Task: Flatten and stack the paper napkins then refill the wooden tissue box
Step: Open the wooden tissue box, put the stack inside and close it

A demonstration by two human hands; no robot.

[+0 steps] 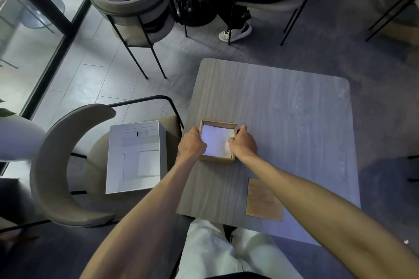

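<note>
An open wooden tissue box [218,123] sits near the left edge of the grey table [283,106]. A white stack of paper napkins [216,140] lies flat inside it. My left hand [191,144] curls over the box's left wall, fingers reaching onto the napkins. My right hand [243,142] curls over the right wall, thumb and fingers pressing on the stack's right side. The wooden lid [264,200] lies flat on the table near the front edge, to the right of the box.
A white carton [136,156] with more white paper rests on the beige chair [59,165] to my left. Another chair [133,13] and a seated person's legs [235,7] are beyond the table. A glass wall stands at far left.
</note>
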